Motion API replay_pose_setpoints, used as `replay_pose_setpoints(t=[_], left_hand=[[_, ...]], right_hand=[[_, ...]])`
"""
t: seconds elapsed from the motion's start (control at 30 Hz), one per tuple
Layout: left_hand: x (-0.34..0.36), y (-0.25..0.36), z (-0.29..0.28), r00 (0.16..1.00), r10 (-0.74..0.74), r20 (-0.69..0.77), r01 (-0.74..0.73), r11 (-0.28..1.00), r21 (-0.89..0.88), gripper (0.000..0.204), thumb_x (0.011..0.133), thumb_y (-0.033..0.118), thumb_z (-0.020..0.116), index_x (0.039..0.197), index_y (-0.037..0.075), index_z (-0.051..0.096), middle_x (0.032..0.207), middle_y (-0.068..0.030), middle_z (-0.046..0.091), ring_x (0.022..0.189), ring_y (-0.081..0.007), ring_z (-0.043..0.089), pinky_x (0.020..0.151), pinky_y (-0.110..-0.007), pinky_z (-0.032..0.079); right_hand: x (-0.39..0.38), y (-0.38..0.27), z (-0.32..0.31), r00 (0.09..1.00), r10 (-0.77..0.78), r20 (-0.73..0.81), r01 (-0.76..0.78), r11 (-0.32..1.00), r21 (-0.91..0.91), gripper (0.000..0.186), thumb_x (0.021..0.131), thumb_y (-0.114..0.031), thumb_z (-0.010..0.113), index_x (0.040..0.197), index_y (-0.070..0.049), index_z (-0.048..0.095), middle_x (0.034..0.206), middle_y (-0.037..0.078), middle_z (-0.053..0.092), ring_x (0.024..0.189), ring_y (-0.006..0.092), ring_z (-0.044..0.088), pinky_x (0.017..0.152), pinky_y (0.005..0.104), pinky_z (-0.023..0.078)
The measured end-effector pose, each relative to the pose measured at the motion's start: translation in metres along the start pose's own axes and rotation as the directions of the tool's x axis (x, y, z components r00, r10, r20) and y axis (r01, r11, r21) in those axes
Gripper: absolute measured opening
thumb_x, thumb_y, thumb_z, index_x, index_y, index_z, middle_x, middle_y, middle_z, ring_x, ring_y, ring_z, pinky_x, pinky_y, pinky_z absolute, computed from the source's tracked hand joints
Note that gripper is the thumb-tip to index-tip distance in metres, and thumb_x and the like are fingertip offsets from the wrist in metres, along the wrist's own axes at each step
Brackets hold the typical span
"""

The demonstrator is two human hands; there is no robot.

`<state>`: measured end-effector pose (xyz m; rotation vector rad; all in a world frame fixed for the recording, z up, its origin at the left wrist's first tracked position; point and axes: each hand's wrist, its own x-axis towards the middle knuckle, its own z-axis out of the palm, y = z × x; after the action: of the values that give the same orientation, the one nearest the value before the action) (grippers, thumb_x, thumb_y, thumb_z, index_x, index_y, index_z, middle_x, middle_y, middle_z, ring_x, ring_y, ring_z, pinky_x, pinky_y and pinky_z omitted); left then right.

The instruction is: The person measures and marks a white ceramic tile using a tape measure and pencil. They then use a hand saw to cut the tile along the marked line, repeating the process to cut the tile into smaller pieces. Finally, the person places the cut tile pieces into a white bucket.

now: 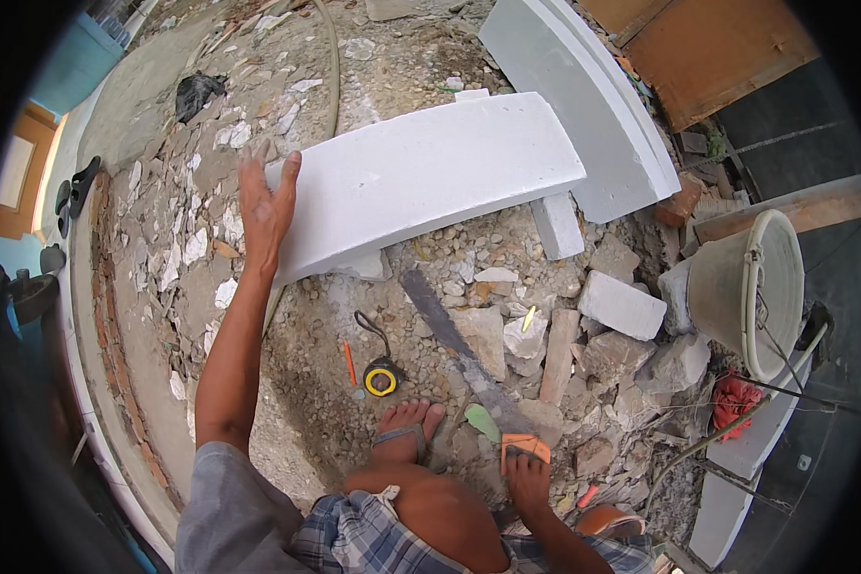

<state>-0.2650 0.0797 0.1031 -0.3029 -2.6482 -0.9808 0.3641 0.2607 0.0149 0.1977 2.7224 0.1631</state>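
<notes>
A long white block with a curved side lies across the upper middle of the rubble. At its left end rests my left hand, fingers stretched upward and slightly apart. Low at the right, my right hand is closed on the orange handle of a handsaw, whose long dark blade reaches up toward the block. A yellow-black tape measure and an orange pencil lie on the gravel left of the blade, above my sandalled foot.
More white slabs lie at upper right. A pale bucket, a red plastic bag, smaller blocks and bent rods are on the right. A hose runs behind the block. Black sandals lie left.
</notes>
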Motion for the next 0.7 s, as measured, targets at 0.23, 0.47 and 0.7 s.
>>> replay_pose_setpoints(t=[0.23,0.47,0.7], left_hand=[[0.053,0.009,0.094,0.97,-0.053,0.238,0.057,0.998,-0.006,0.06,0.104,0.05,0.051,0.142,0.004,0.061,0.155,-0.0242,0.049,0.152,-0.0484,0.03,0.119,-0.074,0.014],[0.032,0.04,0.126,0.98,0.076,0.183,-0.118,0.966,0.228,0.049,0.101,0.045,0.054,0.112,0.003,0.076,0.112,-0.0221,0.074,0.124,-0.0406,0.061,0.117,-0.069,0.025],[0.039,0.056,0.119,0.974,0.143,0.177,-0.172,0.972,0.161,0.044,0.098,0.04,0.06,0.085,0.002,0.079,0.085,-0.0197,0.075,0.097,-0.0377,0.068,0.116,-0.067,0.026]], right_hand=[[-0.031,0.055,-0.158,0.999,-0.02,-0.033,0.033,0.869,0.493,0.019,0.087,-0.022,0.07,0.086,-0.004,0.067,0.073,0.007,0.06,0.076,0.0257,0.061,0.076,0.0456,0.042],[-0.166,0.123,-0.161,0.903,0.401,0.157,-0.384,0.585,0.715,0.077,0.094,-0.05,0.072,0.158,-0.019,0.042,0.138,0.019,0.064,0.105,0.039,0.071,0.09,0.0484,0.061],[0.07,0.033,-0.239,0.792,0.608,-0.055,-0.163,0.298,0.941,0.034,0.098,-0.029,0.067,0.086,0.002,0.065,0.066,0.007,0.06,0.057,0.0176,0.057,0.057,0.0373,0.044]])
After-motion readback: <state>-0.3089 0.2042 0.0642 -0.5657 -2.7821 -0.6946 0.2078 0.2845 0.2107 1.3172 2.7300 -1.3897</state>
